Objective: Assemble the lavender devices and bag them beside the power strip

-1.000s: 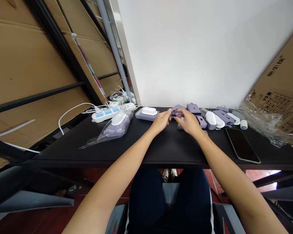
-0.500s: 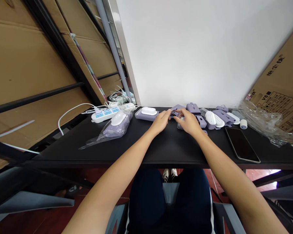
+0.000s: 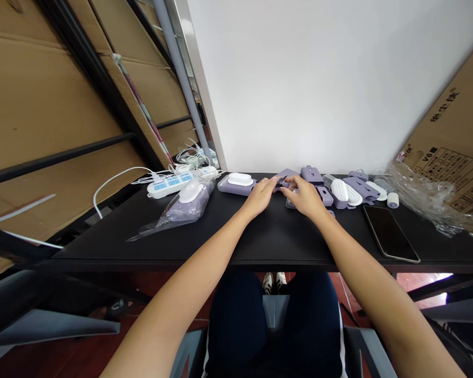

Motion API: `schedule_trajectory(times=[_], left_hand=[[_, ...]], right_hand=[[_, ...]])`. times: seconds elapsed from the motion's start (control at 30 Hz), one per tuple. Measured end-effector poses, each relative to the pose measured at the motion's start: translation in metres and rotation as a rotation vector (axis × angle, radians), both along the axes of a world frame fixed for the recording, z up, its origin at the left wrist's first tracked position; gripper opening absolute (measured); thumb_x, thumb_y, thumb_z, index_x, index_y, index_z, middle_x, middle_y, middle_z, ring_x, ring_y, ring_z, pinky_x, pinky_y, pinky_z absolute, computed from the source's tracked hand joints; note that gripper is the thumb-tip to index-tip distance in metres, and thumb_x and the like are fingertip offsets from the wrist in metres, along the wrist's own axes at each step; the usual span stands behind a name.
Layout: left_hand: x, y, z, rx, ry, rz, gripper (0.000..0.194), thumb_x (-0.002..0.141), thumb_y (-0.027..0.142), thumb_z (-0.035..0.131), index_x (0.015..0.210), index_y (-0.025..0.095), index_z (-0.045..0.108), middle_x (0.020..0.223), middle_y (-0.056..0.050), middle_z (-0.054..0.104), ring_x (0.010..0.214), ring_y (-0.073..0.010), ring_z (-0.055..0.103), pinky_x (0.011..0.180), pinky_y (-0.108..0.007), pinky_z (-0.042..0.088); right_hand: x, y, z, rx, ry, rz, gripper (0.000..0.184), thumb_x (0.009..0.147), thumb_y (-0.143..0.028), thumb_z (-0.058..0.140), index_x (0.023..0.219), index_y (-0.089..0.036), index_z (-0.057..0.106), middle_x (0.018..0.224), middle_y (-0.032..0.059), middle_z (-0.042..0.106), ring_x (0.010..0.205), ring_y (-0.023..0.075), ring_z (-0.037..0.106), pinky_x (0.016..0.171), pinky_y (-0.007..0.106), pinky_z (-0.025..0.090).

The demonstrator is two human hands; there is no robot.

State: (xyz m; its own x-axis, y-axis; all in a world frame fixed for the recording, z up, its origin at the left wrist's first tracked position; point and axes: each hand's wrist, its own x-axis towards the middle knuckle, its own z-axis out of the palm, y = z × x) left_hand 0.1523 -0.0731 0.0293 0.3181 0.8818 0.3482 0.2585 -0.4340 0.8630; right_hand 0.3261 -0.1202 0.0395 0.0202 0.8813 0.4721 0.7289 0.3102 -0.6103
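Near the back of the black table, both of my hands close on a purple plastic casing (image 3: 287, 172) whose inner side looks dark. My left hand (image 3: 261, 195) pinches its left edge with the fingertips. From the right, my right hand (image 3: 306, 195) grips it between curved fingers and thumb. The fingers hide much of the casing, and fine detail inside it is too small to make out. Left of my left hand lies a purple unit (image 3: 236, 188) with a white oval piece (image 3: 240, 179) on top. More purple casings (image 3: 312, 175) lie just beyond my right hand.
A bagged purple unit (image 3: 189, 203) and a white power strip (image 3: 171, 184) lie left on the black table (image 3: 205, 244). At right are white oval pieces (image 3: 339, 190), a small white roll (image 3: 393, 200), a phone (image 3: 391, 233), crumpled clear plastic (image 3: 433, 197) and a cardboard box (image 3: 457, 142).
My hands stay almost in place around the casing, with only slight finger movement. The things on the table have not moved.
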Motion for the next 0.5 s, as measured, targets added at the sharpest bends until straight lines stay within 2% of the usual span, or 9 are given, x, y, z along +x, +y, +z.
schedule_trajectory(times=[0.23,0.5], left_hand=[[0.0003,0.0019,-0.0016,-0.055,-0.036,-0.038,0.045,0.106,0.054,0.040,0.079,0.021,0.054,0.069,0.001,0.050,0.062,-0.0133,0.050,0.062,-0.027,0.040],[-0.0006,0.0092,-0.0084,-0.056,-0.028,-0.050,0.057,0.101,0.069,0.038,0.077,0.020,0.055,0.069,0.000,0.050,0.060,-0.0130,0.049,0.055,-0.027,0.038]], right_hand=[[-0.0007,0.0008,0.0004,-0.008,0.039,-0.003,0.021,0.090,-0.038,0.069,0.104,-0.022,0.068,0.091,0.0030,0.074,0.086,0.0216,0.069,0.078,0.032,0.047],[-0.0015,-0.0005,0.0008,0.005,0.042,0.026,0.029,0.089,-0.036,0.069,0.115,-0.022,0.067,0.095,0.0026,0.074,0.080,0.0190,0.066,0.079,0.033,0.047]])
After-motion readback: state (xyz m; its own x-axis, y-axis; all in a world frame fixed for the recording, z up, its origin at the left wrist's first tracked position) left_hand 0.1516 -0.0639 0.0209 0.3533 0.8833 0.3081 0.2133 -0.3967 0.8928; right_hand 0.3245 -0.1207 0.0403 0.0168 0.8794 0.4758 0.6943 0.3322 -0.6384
